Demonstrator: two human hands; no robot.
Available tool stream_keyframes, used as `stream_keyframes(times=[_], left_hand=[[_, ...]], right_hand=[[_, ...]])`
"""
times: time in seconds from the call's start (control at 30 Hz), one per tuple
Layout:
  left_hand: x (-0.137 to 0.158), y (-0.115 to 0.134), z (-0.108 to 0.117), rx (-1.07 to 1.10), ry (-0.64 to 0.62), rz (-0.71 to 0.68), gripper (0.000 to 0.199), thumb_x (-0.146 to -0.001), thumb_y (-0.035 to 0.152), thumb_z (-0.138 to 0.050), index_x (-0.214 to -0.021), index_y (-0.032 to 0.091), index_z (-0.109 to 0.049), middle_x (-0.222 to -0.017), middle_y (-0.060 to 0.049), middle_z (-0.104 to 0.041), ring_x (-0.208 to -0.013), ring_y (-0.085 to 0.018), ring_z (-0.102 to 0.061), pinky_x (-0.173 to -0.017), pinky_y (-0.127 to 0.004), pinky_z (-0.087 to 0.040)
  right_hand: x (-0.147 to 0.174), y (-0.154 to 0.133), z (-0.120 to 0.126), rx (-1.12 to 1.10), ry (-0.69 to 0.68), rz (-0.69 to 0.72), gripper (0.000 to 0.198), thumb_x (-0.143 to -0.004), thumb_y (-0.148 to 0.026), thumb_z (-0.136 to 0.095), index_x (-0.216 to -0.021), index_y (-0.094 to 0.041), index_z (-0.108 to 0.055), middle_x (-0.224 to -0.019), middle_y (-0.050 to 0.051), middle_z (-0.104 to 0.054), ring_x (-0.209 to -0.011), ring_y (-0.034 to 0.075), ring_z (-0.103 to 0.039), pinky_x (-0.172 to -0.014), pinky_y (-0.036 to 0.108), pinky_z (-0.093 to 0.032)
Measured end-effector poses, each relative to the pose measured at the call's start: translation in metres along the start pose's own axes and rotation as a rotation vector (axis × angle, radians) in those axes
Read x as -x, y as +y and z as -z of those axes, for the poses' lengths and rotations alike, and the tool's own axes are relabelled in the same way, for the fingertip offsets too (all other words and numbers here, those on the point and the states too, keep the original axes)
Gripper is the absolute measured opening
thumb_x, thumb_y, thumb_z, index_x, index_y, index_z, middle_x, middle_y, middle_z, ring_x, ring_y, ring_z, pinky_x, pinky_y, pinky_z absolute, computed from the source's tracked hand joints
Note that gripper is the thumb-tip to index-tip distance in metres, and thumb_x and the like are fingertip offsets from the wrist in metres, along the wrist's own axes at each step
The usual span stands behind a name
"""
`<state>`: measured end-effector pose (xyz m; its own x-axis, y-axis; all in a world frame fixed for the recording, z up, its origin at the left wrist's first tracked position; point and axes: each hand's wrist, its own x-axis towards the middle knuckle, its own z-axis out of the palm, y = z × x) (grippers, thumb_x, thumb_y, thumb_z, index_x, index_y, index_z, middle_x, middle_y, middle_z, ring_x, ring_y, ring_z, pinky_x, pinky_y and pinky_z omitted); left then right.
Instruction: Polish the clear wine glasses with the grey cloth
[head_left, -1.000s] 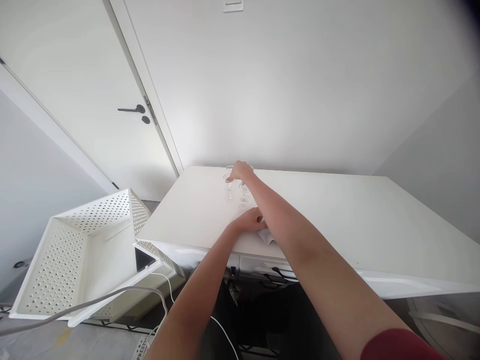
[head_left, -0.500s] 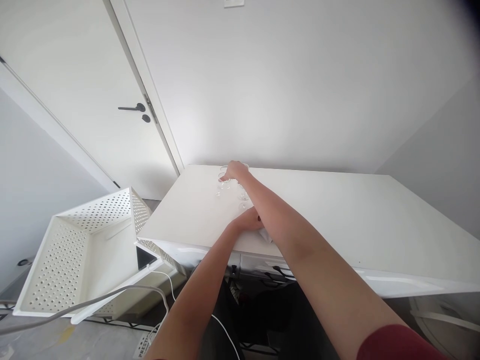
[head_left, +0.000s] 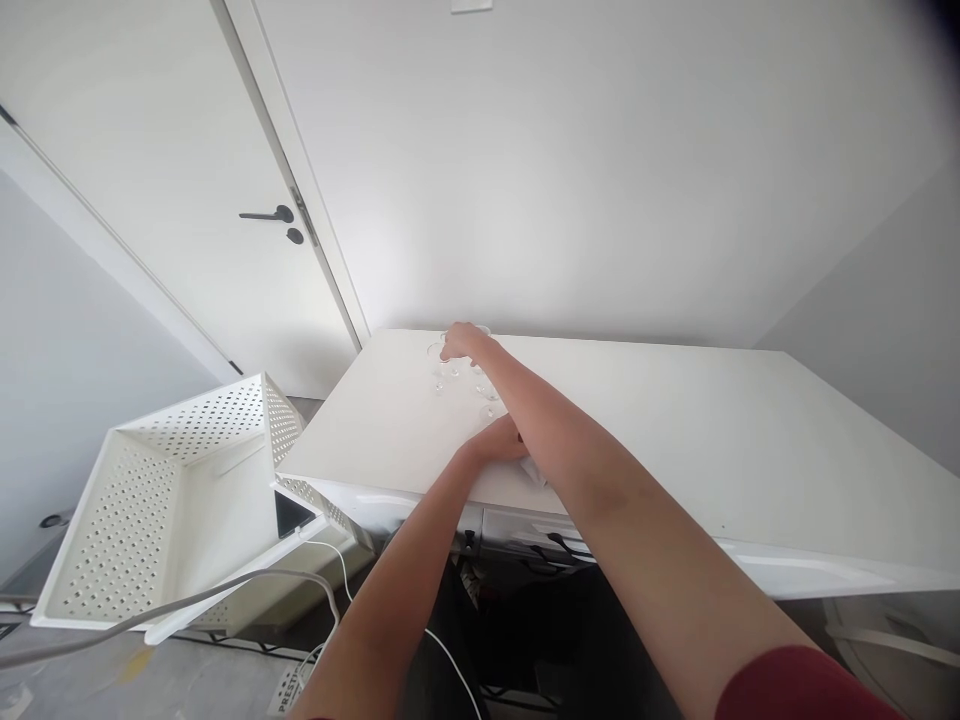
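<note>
Several clear stemmed glasses (head_left: 489,392) stand close together near the back left of the white tabletop (head_left: 660,430). My right hand (head_left: 465,342) reaches across to them, its fingers bent down and closed on the rim of a clear glass (head_left: 435,352) at the group's left side. Closer to the front edge, my left hand (head_left: 496,440) rests low over the tabletop. The right forearm crosses over it and hides its fingers. A crumpled white cloth or paper (head_left: 532,472) pokes out beside that hand; whether the hand grips it is hidden.
A white perforated basket (head_left: 142,530) sits left of the table, with a grey cable (head_left: 225,585) running across its front. Behind the table is a plain wall (head_left: 570,180). A door with a dark handle (head_left: 266,215) is at the back left. Drawer handles (head_left: 559,545) show under the front edge.
My right hand has shifted slightly left among the glasses. My left hand stays in nearly the same place, and the view has moved a little.
</note>
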<state>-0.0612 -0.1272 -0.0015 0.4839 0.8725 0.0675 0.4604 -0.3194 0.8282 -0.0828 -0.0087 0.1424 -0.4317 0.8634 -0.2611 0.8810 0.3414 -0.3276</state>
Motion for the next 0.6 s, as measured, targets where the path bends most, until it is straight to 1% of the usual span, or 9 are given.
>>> stream_keyframes(times=[0.1,0.17,0.23,0.33,0.47,0.53,0.6], left_hand=[[0.001,0.003,0.001,-0.013,-0.012,0.006,0.026,-0.084,0.025,-0.07,-0.109,0.02,-0.068,-0.116,-0.01,-0.071,-0.117,-0.031,-0.061,-0.099,-0.047,-0.053],[0.002,0.005,0.002,-0.019,-0.017,0.005,0.024,-0.085,0.024,-0.068,-0.109,0.02,-0.069,-0.118,-0.011,-0.071,-0.117,-0.031,-0.061,-0.099,-0.047,-0.053],[0.002,0.007,0.003,-0.023,-0.018,0.009,0.024,-0.085,0.023,-0.068,-0.109,0.019,-0.069,-0.118,-0.011,-0.071,-0.116,-0.031,-0.062,-0.098,-0.046,-0.053],[0.003,0.011,0.004,-0.04,-0.012,0.011,0.024,-0.084,0.021,-0.07,-0.108,0.018,-0.069,-0.117,-0.011,-0.071,-0.115,-0.031,-0.062,-0.097,-0.045,-0.054],[0.005,0.02,0.005,-0.051,-0.003,0.048,0.022,-0.084,0.02,-0.07,-0.106,0.015,-0.069,-0.114,-0.013,-0.071,-0.11,-0.031,-0.064,-0.092,-0.043,-0.055],[0.005,0.021,0.006,-0.055,-0.012,0.069,0.022,-0.083,0.021,-0.071,-0.105,0.016,-0.068,-0.112,-0.012,-0.071,-0.109,-0.03,-0.063,-0.091,-0.044,-0.055],[0.005,0.02,0.005,-0.058,-0.01,0.065,0.022,-0.083,0.021,-0.071,-0.105,0.017,-0.068,-0.112,-0.011,-0.071,-0.107,-0.028,-0.063,-0.091,-0.043,-0.055]], right_hand=[[-0.001,-0.004,0.001,-0.008,0.008,0.004,0.055,-0.076,-0.035,-0.083,-0.126,-0.017,-0.069,-0.126,0.017,-0.068,-0.093,0.028,-0.073,-0.076,0.039,-0.059],[-0.004,-0.007,0.0,0.001,0.031,-0.001,0.058,-0.074,-0.04,-0.085,-0.124,-0.016,-0.069,-0.118,0.017,-0.07,-0.094,0.029,-0.073,-0.077,0.039,-0.058],[-0.008,-0.008,-0.003,0.022,0.07,-0.002,0.056,-0.072,-0.041,-0.087,-0.119,-0.016,-0.07,-0.108,0.015,-0.072,-0.095,0.03,-0.071,-0.078,0.039,-0.057],[-0.011,-0.008,-0.006,0.044,0.159,0.002,0.046,-0.071,-0.034,-0.087,-0.111,-0.017,-0.071,-0.098,0.013,-0.071,-0.098,0.031,-0.069,-0.082,0.041,-0.055],[-0.009,-0.009,-0.009,0.03,0.279,0.008,0.044,-0.071,-0.028,-0.086,-0.11,-0.016,-0.069,-0.101,0.015,-0.069,-0.109,0.032,-0.065,-0.084,0.039,-0.055],[-0.006,-0.011,-0.009,0.012,0.272,-0.002,0.045,-0.072,-0.027,-0.086,-0.111,-0.016,-0.069,-0.101,0.015,-0.069,-0.11,0.032,-0.065,-0.084,0.039,-0.055],[-0.003,-0.013,-0.007,-0.002,0.227,-0.017,0.043,-0.071,-0.027,-0.087,-0.11,-0.016,-0.07,-0.101,0.014,-0.069,-0.104,0.031,-0.067,-0.082,0.038,-0.055]])
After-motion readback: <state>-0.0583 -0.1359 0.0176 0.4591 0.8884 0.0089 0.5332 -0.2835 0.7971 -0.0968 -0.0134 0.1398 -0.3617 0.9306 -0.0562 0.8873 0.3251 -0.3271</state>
